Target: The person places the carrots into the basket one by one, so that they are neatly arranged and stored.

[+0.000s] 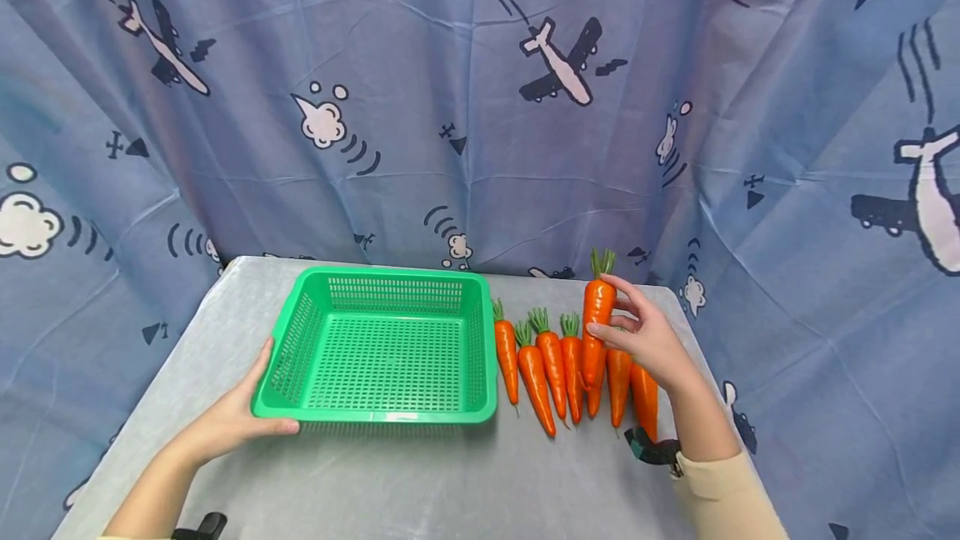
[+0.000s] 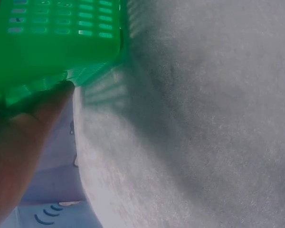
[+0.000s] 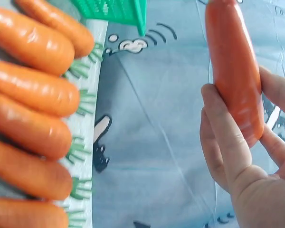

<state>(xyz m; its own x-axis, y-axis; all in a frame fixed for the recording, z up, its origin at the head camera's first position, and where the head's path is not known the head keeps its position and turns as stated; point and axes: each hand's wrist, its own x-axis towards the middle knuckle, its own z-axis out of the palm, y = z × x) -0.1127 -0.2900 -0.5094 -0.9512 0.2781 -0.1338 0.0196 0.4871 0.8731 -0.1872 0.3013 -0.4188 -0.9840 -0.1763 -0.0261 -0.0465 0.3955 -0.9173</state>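
In the head view, a green plastic basket [image 1: 401,417] with slotted walls stands on the left and centre of the table, its inside bare. My left hand [image 1: 232,415] holds its near left corner, thumb along the front and fingers up the left side. The left wrist view shows a finger against the basket's wall [image 2: 47,52]. My right hand [image 1: 647,336] pinches an orange carrot [image 1: 597,307] between thumb and fingers, raised above the row, green stub upward. Several more carrots [image 1: 533,373] lie side by side right of the basket, their green tops pointing away from me.
A grey-white cloth covers the table [image 1: 390,482]. Behind it and along both sides hangs a blue curtain [image 1: 480,148] printed with planes and clouds. The leftmost carrot [image 1: 506,352] lies close beside the basket's right wall.
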